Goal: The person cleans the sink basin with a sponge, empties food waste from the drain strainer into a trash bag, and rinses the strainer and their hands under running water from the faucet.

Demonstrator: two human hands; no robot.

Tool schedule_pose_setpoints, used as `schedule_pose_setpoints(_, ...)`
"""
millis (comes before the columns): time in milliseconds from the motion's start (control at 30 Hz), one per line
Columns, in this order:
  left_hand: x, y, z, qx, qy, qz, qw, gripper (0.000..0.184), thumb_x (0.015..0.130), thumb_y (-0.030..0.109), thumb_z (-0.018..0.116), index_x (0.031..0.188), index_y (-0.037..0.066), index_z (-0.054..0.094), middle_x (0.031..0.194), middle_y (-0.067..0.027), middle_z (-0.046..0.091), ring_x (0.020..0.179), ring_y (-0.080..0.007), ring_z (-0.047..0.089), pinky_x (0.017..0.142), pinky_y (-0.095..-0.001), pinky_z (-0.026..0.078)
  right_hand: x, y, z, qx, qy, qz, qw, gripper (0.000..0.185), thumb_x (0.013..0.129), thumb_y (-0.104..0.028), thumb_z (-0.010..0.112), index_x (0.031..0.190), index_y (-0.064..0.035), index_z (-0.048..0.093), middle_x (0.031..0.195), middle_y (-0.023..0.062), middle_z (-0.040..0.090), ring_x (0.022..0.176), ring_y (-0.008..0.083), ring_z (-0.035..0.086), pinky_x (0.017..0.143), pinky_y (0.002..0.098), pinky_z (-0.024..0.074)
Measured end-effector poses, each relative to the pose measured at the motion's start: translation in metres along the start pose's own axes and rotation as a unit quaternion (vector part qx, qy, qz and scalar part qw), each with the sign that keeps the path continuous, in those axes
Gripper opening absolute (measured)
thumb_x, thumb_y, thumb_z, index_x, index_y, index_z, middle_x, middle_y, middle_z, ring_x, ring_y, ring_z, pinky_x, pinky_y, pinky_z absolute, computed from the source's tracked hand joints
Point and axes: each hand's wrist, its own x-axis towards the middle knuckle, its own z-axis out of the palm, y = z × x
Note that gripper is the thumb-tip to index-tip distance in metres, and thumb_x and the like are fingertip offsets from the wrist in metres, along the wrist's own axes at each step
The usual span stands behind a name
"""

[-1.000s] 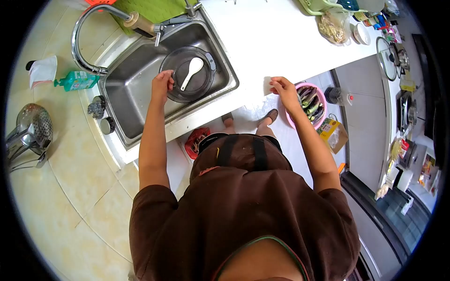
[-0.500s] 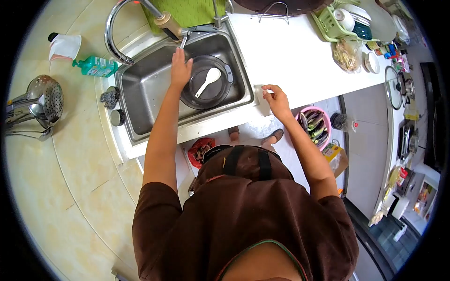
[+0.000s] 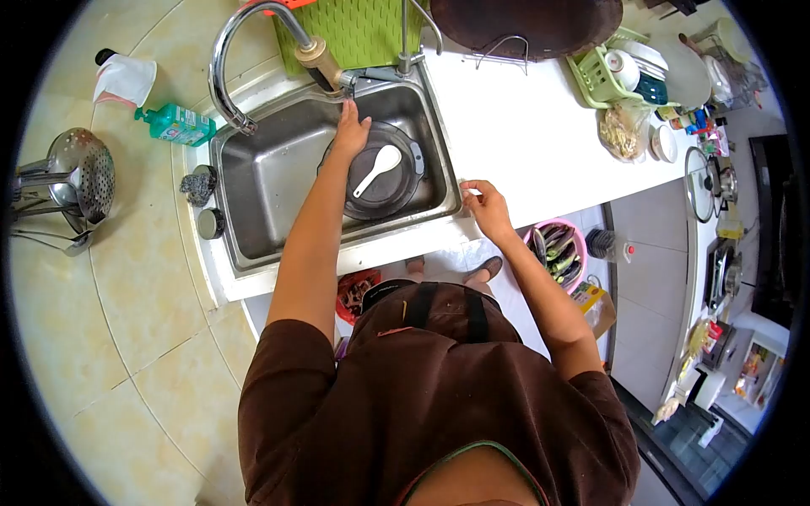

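My left hand reaches over the sink with its fingers stretched out. Its fingertips are at the faucet, by the lever under the body; whether they touch it I cannot make out. Below and right of this hand, a dark round pot lid or pan lies in the sink with a white spoon on it. At the sink's right front corner is my right hand, loosely bent with fingers apart and nothing visible in it.
A green soap bottle and a scrubber are left of the sink. Behind it stands a green mat. On the right counter are a dish rack and a bag. A pink basin of eggplants sits on the floor.
The camera view has shifted, so the sink appears a little lower. My left fingertips have moved closer to the faucet's lever. My right hand has come nearer the sink's right corner.
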Motion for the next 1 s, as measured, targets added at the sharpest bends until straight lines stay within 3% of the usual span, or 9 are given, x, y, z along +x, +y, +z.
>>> schedule_pose_setpoints(167, 0.009, 0.000, -0.010, -0.112, -0.055, -0.029, 0.992, 0.069, 0.093, 0.037, 0.049, 0.145, 0.001, 0.021, 0.154, -0.0146, 0.013, 0.142, -0.0269, 0.014, 0.113, -0.0313, 0.016, 0.016, -0.020, 0.016, 0.007, 0.002, -0.070, 0.998, 0.018, 0.086, -0.013, 0.060, 0.101, -0.0035, 0.065, 0.090, 0.0121, 0.064, 0.067, 0.0194, 0.060, 0.065, 0.0314, 0.0486)
schedule_pose_setpoints(267, -0.021, 0.004, -0.036, -0.255, -0.057, -0.066, 0.963, 0.067, 0.093, 0.040, 0.051, 0.144, 0.005, 0.027, 0.151, -0.0131, 0.024, 0.139, -0.0273, 0.023, 0.112, -0.0358, 0.020, 0.029, -0.016, 0.035, -0.032, -0.043, -0.079, 0.995, 0.021, 0.087, -0.018, 0.061, 0.104, -0.0063, 0.064, 0.096, 0.0134, 0.064, 0.079, 0.0227, 0.063, 0.072, 0.0322, 0.0500)
schedule_pose_setpoints(367, -0.027, -0.017, -0.064, -0.462, 0.019, -0.211, 0.861, 0.063, 0.092, 0.043, 0.052, 0.142, 0.009, 0.035, 0.147, -0.0114, 0.034, 0.134, -0.0271, 0.033, 0.109, -0.0387, 0.025, 0.046, -0.042, 0.052, -0.010, -0.106, -0.135, 0.985, 0.030, 0.088, -0.024, 0.060, 0.112, -0.0069, 0.062, 0.117, 0.0179, 0.058, 0.100, 0.0289, 0.060, 0.086, 0.0337, 0.0473)
schedule_pose_setpoints(467, -0.034, -0.056, -0.084, -0.615, 0.086, -0.271, 0.735, 0.062, 0.090, 0.047, 0.053, 0.139, 0.011, 0.039, 0.143, -0.0098, 0.039, 0.126, -0.0257, 0.042, 0.104, -0.0397, 0.032, 0.070, -0.062, 0.090, -0.043, -0.153, -0.277, 0.948, 0.047, 0.091, -0.031, 0.057, 0.130, -0.0076, 0.049, 0.141, 0.0235, 0.037, 0.129, 0.0362, 0.038, 0.106, 0.0378, 0.0313)
schedule_pose_setpoints(633, -0.021, -0.059, -0.125, -0.706, 0.179, -0.179, 0.661, 0.055, 0.094, 0.046, 0.046, 0.139, 0.015, 0.038, 0.139, -0.0083, 0.044, 0.117, -0.0256, 0.048, 0.090, -0.0399, 0.041, 0.087, -0.181, 0.156, 0.090, -0.297, -0.236, 0.921, 0.056, 0.095, -0.041, 0.044, 0.140, -0.0084, 0.037, 0.151, 0.0216, 0.017, 0.140, 0.0335, 0.018, 0.112, 0.0375, 0.0171)
schedule_pose_setpoints(733, -0.034, -0.029, -0.134, -0.719, 0.198, -0.200, 0.635, 0.053, 0.094, 0.047, 0.044, 0.136, 0.016, 0.041, 0.133, -0.0063, 0.049, 0.114, -0.0262, 0.050, 0.087, -0.0415, 0.042, 0.097, -0.215, 0.213, 0.229, -0.338, -0.245, 0.879, 0.058, 0.095, -0.044, 0.041, 0.142, -0.0110, 0.034, 0.153, 0.0192, 0.011, 0.140, 0.0342, 0.014, 0.112, 0.0387, 0.0152)
schedule_pose_setpoints(833, -0.057, -0.008, -0.134, -0.793, 0.252, -0.133, 0.539, 0.048, 0.096, 0.047, 0.038, 0.132, 0.016, 0.045, 0.128, -0.0045, 0.053, 0.111, -0.0251, 0.051, 0.088, -0.0421, 0.043, 0.136, -0.210, 0.254, 0.078, -0.291, -0.273, 0.914, 0.057, 0.095, -0.044, 0.040, 0.142, -0.0124, 0.034, 0.153, 0.0186, 0.012, 0.140, 0.0350, 0.013, 0.112, 0.0399, 0.0155)
schedule_pose_setpoints(967, -0.088, 0.021, -0.141, -0.819, 0.142, -0.077, 0.550, 0.044, 0.099, 0.045, 0.031, 0.128, 0.016, 0.047, 0.125, -0.0038, 0.054, 0.110, -0.0226, 0.052, 0.091, -0.0412, 0.043, 0.180, -0.207, 0.281, -0.060, -0.259, -0.213, 0.940, 0.055, 0.094, -0.044, 0.038, 0.139, -0.0122, 0.038, 0.151, 0.0200, 0.020, 0.139, 0.0361, 0.017, 0.113, 0.0406, 0.0178)
schedule_pose_setpoints(1000, -0.093, 0.025, -0.141, -0.812, 0.142, -0.076, 0.561, 0.043, 0.099, 0.044, 0.030, 0.128, 0.016, 0.048, 0.124, -0.0038, 0.054, 0.110, -0.0221, 0.052, 0.091, -0.0410, 0.043, 0.210, -0.181, 0.310, -0.095, -0.236, -0.294, 0.922, 0.055, 0.093, -0.043, 0.039, 0.137, -0.0112, 0.041, 0.148, 0.0210, 0.026, 0.137, 0.0379, 0.022, 0.112, 0.0408, 0.0208)
